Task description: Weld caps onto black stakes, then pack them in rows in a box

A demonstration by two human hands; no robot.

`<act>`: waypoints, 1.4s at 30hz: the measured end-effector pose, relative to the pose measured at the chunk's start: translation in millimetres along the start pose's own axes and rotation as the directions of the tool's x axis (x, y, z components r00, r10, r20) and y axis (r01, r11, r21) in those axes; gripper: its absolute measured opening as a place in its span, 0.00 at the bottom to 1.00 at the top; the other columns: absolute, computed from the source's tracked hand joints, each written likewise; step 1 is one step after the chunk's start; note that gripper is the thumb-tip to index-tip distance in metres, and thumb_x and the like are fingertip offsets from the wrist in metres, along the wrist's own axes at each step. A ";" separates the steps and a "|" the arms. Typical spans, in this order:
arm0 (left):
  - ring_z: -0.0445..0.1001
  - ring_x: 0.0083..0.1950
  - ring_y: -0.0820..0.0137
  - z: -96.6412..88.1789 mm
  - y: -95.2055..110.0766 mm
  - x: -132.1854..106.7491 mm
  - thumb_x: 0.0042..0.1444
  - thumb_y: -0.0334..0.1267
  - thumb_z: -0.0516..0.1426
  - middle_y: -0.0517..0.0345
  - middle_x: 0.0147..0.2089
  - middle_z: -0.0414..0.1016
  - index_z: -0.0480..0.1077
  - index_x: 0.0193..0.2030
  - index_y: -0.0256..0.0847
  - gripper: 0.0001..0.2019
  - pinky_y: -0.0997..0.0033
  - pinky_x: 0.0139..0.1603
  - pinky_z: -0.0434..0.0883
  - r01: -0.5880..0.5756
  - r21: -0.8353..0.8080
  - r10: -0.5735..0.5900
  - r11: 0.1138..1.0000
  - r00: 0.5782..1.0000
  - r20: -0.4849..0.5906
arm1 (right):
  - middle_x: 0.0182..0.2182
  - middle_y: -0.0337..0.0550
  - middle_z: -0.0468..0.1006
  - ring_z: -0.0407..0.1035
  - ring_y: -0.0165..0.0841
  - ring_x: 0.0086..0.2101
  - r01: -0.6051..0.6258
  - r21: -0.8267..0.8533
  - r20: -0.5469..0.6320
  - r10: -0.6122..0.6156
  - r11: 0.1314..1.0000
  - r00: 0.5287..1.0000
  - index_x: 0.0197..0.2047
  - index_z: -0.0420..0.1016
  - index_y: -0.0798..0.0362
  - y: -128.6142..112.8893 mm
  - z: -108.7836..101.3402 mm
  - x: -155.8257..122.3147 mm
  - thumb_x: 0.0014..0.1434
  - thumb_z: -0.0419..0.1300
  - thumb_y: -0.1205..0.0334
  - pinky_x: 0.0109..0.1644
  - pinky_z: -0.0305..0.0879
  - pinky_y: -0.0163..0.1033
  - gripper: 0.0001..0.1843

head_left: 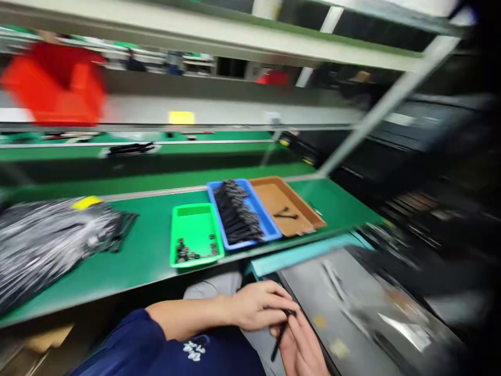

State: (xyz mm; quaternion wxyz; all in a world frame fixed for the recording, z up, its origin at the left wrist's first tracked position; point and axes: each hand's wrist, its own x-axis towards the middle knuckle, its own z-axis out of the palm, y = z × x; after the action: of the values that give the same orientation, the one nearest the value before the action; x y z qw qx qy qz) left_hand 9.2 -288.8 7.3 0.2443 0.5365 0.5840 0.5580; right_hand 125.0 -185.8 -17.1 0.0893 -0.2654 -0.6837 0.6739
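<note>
Low in the picture, my two hands meet over my lap. My left hand [264, 308] reaches in from the left with its fingers closed at the upper end of a thin black stick-like part [278, 342]. Curled around the same part from below is my right hand [301, 342], close against the left fingertips. The part's lower end points down and toward me; its upper end is hidden by the fingers. Motion blur hides finer detail.
On the green bench [148, 235] stand a green tray [195, 210] with small dark pieces, a blue tray [270, 230] of black parts and a brown tray [274, 196] with a few black pieces. Plastic-wrapped black goods [58, 245] lie left. A grey surface [313, 287] is at right.
</note>
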 end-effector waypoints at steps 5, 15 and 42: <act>0.77 0.49 0.66 12.0 -6.1 33.5 0.65 0.43 0.54 0.45 0.58 0.72 0.73 0.60 0.42 0.19 0.61 0.57 0.74 -0.022 -0.054 0.029 0.998 0.992 0.126 | 0.35 0.44 0.76 0.69 0.35 0.31 0.210 0.533 -0.351 -0.012 0.820 0.936 0.42 0.78 0.47 -10.8 -26.1 -29.0 0.52 0.71 0.47 0.32 0.69 0.41 0.18; 0.75 0.51 0.62 39.4 -43.4 154.6 0.57 0.48 0.60 0.46 0.48 0.77 0.72 0.47 0.37 0.18 0.59 0.57 0.70 0.188 -0.100 -0.176 0.977 0.978 0.114 | 0.32 0.40 0.76 0.67 0.31 0.30 0.386 0.570 -0.695 0.175 0.725 0.697 0.35 0.76 0.52 8.5 -80.8 -29.2 0.43 0.75 0.50 0.35 0.64 0.36 0.21; 0.75 0.32 0.74 102.4 -32.6 292.7 0.37 0.39 0.72 0.44 0.61 0.74 0.73 0.56 0.38 0.36 0.72 0.32 0.67 0.256 -0.327 -0.156 0.910 0.941 0.301 | 0.47 0.48 0.76 0.71 0.36 0.41 0.421 -0.308 -0.876 -0.427 0.853 0.223 0.53 0.78 0.50 -2.1 -200.8 79.2 0.58 0.62 0.58 0.44 0.72 0.40 0.20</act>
State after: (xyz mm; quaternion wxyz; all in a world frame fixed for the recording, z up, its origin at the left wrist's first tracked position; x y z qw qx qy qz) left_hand -1.0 20.9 42.9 0.4734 0.4876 0.4866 0.5489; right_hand 154.1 28.1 -18.5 0.6353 -0.4008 -0.5583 0.3521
